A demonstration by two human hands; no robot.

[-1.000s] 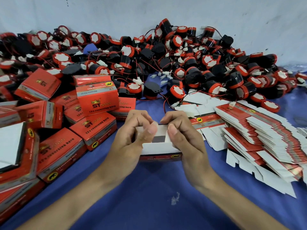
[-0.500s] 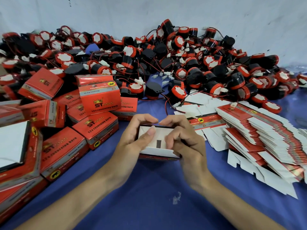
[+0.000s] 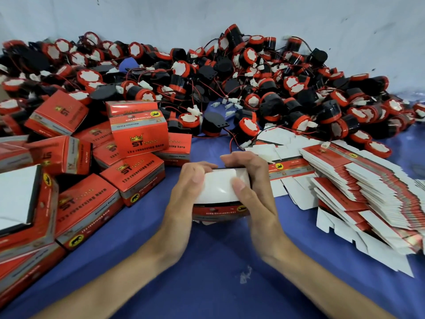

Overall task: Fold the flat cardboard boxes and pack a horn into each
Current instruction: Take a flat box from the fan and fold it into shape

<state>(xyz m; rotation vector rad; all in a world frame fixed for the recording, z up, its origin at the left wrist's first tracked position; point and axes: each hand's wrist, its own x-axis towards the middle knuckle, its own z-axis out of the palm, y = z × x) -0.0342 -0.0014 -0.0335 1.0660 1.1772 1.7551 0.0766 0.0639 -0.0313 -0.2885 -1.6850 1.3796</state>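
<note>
A small red cardboard box with a white flap face turned up is held over the blue cloth at centre. My left hand grips its left side, thumb on the white flap. My right hand grips the right side, fingers curled over the far edge and thumb pressing the flap flat. A big heap of black and red horns with red wires lies behind. Flat unfolded boxes are stacked at the right.
Several folded red boxes are piled at the left, some stacked. An open box with a white inside sits at the far left edge. A white wall rises behind the heap. Blue cloth lies between my forearms.
The dark gap between the flaps has gone; the white flap now lies flat over the box end. Both hands have slid closer round the box and my thumbs press on it.
</note>
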